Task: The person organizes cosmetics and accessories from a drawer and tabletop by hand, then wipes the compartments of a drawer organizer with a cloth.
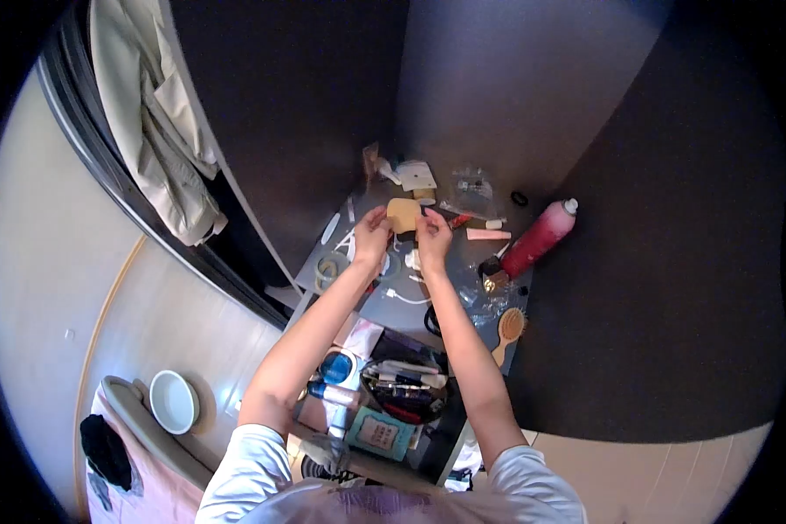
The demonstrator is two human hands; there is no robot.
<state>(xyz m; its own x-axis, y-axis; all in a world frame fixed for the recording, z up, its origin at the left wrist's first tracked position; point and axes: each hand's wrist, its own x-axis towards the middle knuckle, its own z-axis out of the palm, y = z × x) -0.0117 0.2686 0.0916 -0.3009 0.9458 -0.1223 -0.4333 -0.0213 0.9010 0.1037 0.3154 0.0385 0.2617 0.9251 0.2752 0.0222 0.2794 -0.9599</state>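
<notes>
The left hand point(373, 236) and right hand point(434, 236) pinched a tan pad point(403, 215) over the worktop point(395, 313), a red bottle point(540, 237) at its three o'clock.

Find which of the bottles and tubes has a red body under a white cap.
The big bottle right of the right hand. The slim tube between them is pale pink; the blue-ended one lower down is whitish.

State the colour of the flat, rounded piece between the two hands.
The flat, rounded piece is tan, best seen in the head view.
</notes>
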